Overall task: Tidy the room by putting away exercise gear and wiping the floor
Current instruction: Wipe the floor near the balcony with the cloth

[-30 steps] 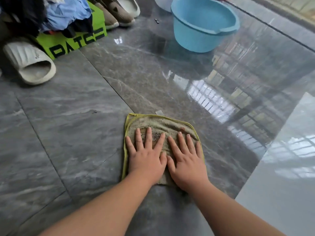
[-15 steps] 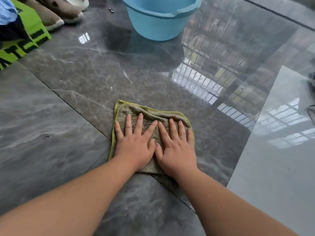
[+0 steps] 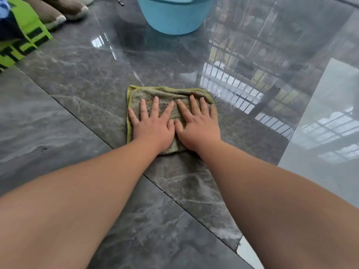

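Head view: the green-edged cleaning cloth [image 3: 169, 100] is pressed flat on the grey marble floor [image 3: 81, 84] by the left hand [image 3: 153, 127] and the right hand [image 3: 198, 129], fingers spread and straight, thumbs touching. Compared with one second ago, the cloth is advanced across a tile joint toward the blue basin [image 3: 174, 16], and the green box [image 3: 23, 41] and brown shoes [image 3: 58, 10] are shifted toward the frame's upper-left corner. Floor wiping is judged in progress, with further passes expected.
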Available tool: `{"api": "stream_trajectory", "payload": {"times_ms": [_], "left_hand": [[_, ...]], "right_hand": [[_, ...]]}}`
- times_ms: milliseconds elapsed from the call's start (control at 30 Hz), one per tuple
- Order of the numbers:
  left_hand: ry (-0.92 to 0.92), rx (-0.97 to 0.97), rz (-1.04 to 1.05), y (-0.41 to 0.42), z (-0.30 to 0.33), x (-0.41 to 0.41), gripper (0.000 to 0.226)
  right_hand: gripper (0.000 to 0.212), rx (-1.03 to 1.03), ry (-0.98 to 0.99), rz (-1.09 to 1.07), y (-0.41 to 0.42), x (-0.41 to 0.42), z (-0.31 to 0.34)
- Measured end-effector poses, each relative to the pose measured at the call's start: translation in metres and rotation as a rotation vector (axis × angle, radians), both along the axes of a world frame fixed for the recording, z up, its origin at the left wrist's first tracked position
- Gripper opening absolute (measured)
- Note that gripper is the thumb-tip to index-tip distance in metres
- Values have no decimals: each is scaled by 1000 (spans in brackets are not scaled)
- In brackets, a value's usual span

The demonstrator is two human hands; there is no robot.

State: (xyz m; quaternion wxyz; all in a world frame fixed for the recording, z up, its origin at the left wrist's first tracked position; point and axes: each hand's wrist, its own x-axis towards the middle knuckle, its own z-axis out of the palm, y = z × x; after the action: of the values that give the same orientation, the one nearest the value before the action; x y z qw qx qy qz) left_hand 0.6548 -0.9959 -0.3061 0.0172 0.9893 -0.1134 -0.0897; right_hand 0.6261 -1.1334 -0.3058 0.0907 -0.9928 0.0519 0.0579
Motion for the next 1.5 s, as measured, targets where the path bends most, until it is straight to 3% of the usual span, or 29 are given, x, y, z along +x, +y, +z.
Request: {"api": "stream_trajectory", "payload": {"times_ms": [133, 433, 800, 1067, 1267, 1500], "left_hand": [[39, 10, 6, -25, 3, -21, 59], [32, -2, -281, -60, 0, -103, 59], [25, -30, -454, 10, -1, -186, 61], [59, -28, -364, 144, 7, -254, 62], [98, -18, -131, 252, 15, -327, 63], [125, -68, 143, 266, 18, -409, 66]], "right_hand": [[65, -2, 5, -21, -21, -28, 0], [66, -40, 72, -244, -47, -148, 1], [73, -54, 155, -423, 28, -245, 5], [75, -34, 196, -287, 152, -303, 15], [76, -25, 253, -55, 244, -335, 23], [76, -27, 245, 172, 256, -378, 22]]}}
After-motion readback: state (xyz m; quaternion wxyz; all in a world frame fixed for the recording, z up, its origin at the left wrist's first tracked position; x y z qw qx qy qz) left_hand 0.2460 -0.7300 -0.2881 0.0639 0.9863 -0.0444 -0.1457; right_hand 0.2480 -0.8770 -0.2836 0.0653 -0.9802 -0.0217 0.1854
